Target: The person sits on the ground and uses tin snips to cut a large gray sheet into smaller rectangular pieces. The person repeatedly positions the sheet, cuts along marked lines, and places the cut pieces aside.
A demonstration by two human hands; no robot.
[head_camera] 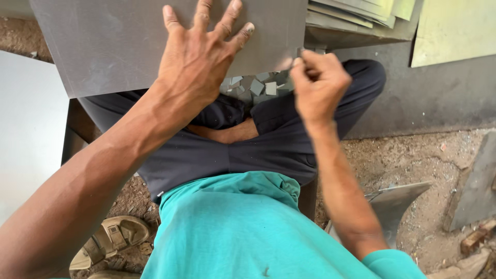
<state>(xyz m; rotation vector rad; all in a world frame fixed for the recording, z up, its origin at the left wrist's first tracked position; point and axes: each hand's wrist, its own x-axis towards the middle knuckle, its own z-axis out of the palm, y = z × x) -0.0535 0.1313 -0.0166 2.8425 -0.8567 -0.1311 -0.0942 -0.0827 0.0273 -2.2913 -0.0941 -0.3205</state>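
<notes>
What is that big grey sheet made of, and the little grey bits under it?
The sheet looks like flat tile or fibre-cement board: matt grey, smooth, thin and stiff under the left hand. It could also be dull metal. The bits look like cut-offs of the same stuff: same grey, straight edges. The right hand is closed by the sheet's edge.

A flat sheet (129,46) is laid across the lap, and the left hand (199,57) is spread on top of it. Its near right corner is met by the right hand (318,85), closed into a fist just beside the left. Small cut pieces (256,87) are scattered between and below the two hands. A stack of sheets (356,15) is set beyond the right hand. A sandal (111,237) is placed on the ground, well behind the left hand.
</notes>
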